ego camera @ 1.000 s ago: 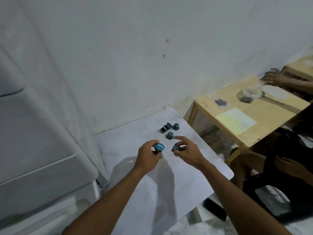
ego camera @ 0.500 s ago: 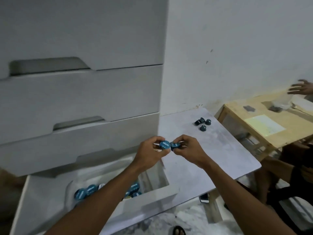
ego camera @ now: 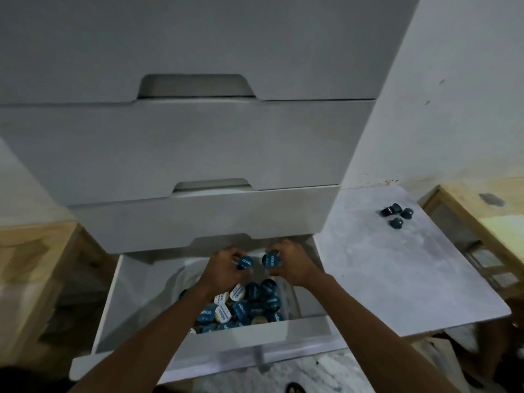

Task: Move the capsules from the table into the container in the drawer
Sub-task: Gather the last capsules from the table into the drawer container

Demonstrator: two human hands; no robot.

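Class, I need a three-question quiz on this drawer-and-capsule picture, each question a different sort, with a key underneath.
1. True or false: each hand holds one blue capsule above the open drawer.
2. Multiple choice: how many capsules remain on the white table? A one; B four; C none.
3. Fill in: the container in the drawer already holds blue and ____ capsules.

Key:
1. True: the left hand grips a blue capsule, the right hand another blue capsule.
2. B: the four capsules lie near the table's far right corner.
3. White.
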